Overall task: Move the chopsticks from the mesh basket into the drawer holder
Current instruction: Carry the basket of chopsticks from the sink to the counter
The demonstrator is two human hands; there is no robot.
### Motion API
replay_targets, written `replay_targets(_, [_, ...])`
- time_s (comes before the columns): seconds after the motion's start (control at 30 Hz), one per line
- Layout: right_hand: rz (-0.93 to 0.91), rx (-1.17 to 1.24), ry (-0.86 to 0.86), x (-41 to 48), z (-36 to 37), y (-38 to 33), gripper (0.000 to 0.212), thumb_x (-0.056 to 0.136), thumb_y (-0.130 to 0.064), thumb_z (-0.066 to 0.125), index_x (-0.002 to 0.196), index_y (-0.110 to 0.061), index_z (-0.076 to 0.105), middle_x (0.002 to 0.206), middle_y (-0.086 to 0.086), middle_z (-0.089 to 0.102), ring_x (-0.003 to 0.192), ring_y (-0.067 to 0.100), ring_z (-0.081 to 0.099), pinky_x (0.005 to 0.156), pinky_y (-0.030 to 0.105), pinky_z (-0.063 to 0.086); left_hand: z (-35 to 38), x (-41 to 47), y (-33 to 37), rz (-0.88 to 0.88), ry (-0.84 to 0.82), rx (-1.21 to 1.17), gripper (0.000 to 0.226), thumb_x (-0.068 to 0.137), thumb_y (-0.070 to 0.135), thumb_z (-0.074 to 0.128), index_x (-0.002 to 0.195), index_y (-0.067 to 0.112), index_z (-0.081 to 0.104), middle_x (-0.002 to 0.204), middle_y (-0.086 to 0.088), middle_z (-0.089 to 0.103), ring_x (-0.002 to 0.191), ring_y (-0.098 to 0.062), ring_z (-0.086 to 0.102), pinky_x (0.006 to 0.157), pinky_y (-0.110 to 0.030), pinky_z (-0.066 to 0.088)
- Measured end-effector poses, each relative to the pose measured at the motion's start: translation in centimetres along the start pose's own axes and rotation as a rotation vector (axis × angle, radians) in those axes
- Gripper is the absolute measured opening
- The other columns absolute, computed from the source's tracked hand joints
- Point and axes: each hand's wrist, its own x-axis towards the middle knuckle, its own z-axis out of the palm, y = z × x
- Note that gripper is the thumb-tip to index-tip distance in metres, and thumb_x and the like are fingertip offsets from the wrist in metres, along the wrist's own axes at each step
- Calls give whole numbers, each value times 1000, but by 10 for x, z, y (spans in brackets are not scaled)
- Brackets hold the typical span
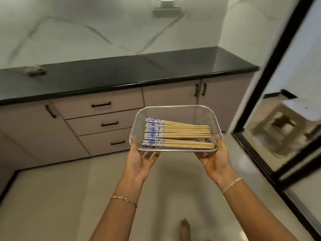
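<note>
Left hand and right hand each grip the mesh basket from below. Chopsticks lie inside. The drawers are closed.

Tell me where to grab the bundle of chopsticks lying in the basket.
Grip the wooden chopsticks with blue-patterned ends across their bare middle shafts, coming from above: they lie flat and parallel in the clear mesh basket, whose open top is the only free side.

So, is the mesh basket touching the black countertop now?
Apart. The head view shows the mesh basket held up by the left hand and right hand, in front of the drawers, below the countertop.
</note>
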Motion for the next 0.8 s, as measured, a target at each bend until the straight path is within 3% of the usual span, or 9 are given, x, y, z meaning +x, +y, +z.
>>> replay_targets(0.2, [71, -130, -150, 85, 99, 35, 44, 98, -44, 40, 123, -14, 61, 106, 8, 69, 92, 22, 65, 94, 41, 50, -18, 57, 70, 170, 153, -110, 71, 89, 69, 33, 129, 16, 57, 122, -11, 64, 106, -26, 61, 73, -41, 53])
replay_targets(0.37, [95, -236, -240, 142, 173, 57, 41, 98, -53, 31, 103, -27, 63, 89, -1, 74, 91, 19, 66, 87, 37, 51, -21, 98, 125, 274, 255, -200, 71, 88, 69, 34, 128, 15, 57, 114, -12, 67, 101, -27, 64, 75, -42, 54])
replay_targets(0.47, [105, -286, -272, 173, 215, 69, 45, 97, -55, 29, 96, -26, 63, 89, -2, 71, 86, 17, 65, 83, 35, 51, -22, 122, 153, 341, 318, -220, 68, 88, 69, 34, 126, 17, 56, 112, -11, 67, 100, -27, 64, 67, -40, 55])
replay_targets(0.67, [91, -342, -288, 220, 288, 97, 48, 97, -56, 28, 118, -24, 58, 109, 2, 67, 97, 19, 64, 83, 37, 53, -32, 171, 214, 413, 417, -217, 77, 78, 72, 39, 123, 13, 60, 115, -14, 68, 106, -31, 63, 78, -45, 55])
replay_targets(0.8, [46, -419, -283, 259, 337, 123, 66, 92, -65, 27, 138, -22, 46, 133, 6, 58, 121, 29, 55, 99, 46, 43, -49, 222, 260, 421, 428, -249, 67, 86, 68, 39, 120, 14, 58, 115, -16, 66, 107, -34, 62, 84, -49, 54])
